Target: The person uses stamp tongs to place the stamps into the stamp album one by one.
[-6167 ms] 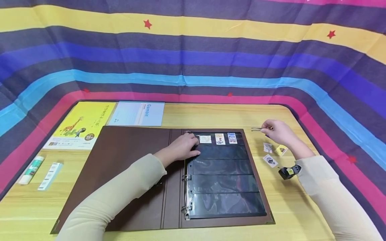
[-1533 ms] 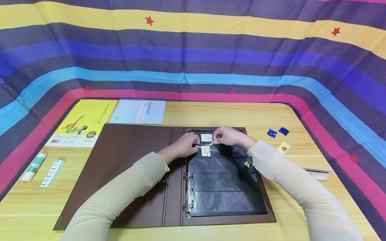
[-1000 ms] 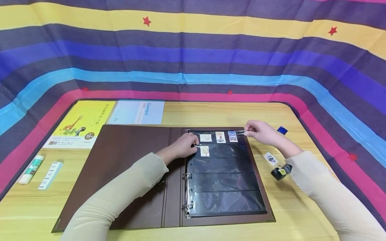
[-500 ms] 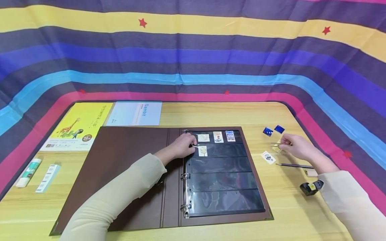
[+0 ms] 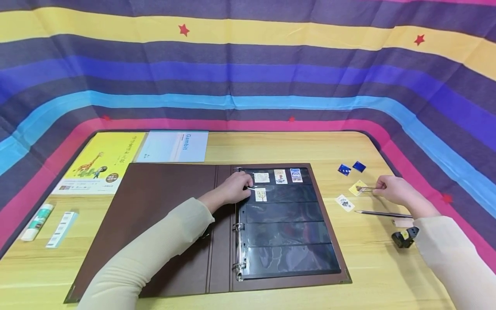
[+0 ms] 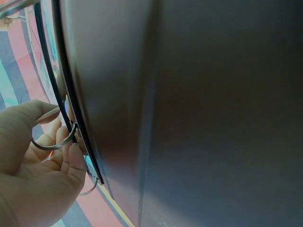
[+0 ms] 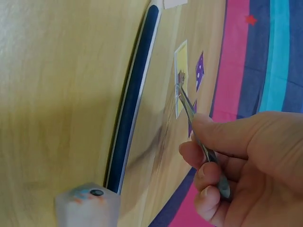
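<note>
Holds tweezers (image 7: pixel 190 112) to a yellow stamp (image 5: pixel 354 190), just right of the brown album (image 5: pixel 174 189).

Squeezes the tweezers tight in the right grip (image 5: pixel 397 190), with thumb and fingers curled round. Touches the yellow stamp with the tips, flat on the desk (image 5: pixel 271 148); cannot tell if nipping it. Rests the left grip (image 5: pixel 234 187) by the album's rings, at the top of the black page (image 5: pixel 288 234); cannot tell if pinching or only touching. Has three little stamps (image 5: pixel 280 176) in the album's top row and a tree stamp (image 5: pixel 261 195) just below. Right of the album, has a black-and-white stamp (image 5: pixel 345 203), two shiny blue pieces (image 5: pixel 344 169), and a dark pencil (image 5: pixel 383 213). Left of the album, has a glue stick (image 5: pixel 37 222).
</note>
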`<state>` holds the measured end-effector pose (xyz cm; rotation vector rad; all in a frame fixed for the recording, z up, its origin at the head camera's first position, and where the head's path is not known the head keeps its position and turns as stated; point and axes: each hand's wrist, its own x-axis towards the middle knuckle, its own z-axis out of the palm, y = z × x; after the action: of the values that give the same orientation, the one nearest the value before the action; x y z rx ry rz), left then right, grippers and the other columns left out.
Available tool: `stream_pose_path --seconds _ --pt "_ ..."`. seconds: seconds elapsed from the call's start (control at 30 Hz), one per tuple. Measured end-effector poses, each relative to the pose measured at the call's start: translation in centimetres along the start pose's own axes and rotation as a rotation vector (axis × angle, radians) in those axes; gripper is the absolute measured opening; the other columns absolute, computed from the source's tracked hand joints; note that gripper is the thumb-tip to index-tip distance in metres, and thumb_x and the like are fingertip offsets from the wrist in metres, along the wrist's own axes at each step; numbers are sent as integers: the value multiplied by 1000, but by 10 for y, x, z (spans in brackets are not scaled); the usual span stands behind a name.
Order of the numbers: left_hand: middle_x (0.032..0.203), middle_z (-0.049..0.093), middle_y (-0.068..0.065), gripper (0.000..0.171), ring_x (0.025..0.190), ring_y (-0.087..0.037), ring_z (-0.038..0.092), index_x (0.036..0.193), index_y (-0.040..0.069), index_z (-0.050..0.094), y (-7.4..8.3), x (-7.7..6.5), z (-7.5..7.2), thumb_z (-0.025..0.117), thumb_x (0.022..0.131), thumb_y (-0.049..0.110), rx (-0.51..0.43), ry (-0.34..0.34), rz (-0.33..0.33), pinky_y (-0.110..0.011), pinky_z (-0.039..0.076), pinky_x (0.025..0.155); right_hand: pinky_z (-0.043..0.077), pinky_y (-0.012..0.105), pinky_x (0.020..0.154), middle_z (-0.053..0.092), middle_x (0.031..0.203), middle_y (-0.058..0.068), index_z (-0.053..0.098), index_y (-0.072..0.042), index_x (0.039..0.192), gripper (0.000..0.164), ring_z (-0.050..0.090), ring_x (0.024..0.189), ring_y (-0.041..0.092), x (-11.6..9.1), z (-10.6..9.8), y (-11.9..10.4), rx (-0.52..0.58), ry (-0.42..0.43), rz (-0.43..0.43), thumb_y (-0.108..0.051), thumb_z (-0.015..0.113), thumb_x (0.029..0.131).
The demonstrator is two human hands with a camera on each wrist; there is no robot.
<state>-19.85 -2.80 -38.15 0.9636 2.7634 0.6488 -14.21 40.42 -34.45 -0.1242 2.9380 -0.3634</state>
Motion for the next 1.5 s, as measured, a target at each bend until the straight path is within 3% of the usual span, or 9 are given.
stream_pose_path --seconds 0.27,0.53,0.73,1.1,1.3,1.5 --pt "80 44 0 14 75 -14 37 84 7 53 -1 0 1 51 71 7 4 2 -5 -25 32 67 33 28 47 47 61 1 51 -4 70 19 41 52 14 4 -1 -7 32 -65 25 -21 56 74" --pt "80 44 -1 14 74 -14 38 85 6 53 -2 0 2 51 71 8 12 8 6 -25 33 68 33 33 53 48 67 4 51 -3 74 16 41 59 19 16 -9 -2 0 15 34 -17 56 76" --pt "80 43 0 15 74 -14 38 85 6 53 -2 0 2 50 71 8 11 0 7 -25 33 67 34 35 53 48 67 4 50 -5 72 13 42 60 20 26 -10 0 -37 -6 30 -16 57 74" --pt "80 43 1 15 74 -14 38 86 7 53 -1 3 1 52 71 9 17 -14 -8 -24 33 67 32 32 47 45 64 2 51 -8 71 11 41 58 19 27 -11 -3 -92 -23 101 -19 55 73" --pt "80 43 2 15 74 -13 38 85 8 53 -1 3 1 52 71 9 23 -9 0 -24 33 67 33 34 50 46 65 3 52 -7 71 10 42 60 21 25 -16 -9 -85 26 69 -16 53 75" --pt "79 43 1 14 73 -13 38 84 7 53 -1 2 0 52 70 8 19 -2 9 -24 33 66 32 34 52 48 63 3 52 -5 71 12 42 57 19 27 -27 -26 -51 159 -44 -14 54 78"
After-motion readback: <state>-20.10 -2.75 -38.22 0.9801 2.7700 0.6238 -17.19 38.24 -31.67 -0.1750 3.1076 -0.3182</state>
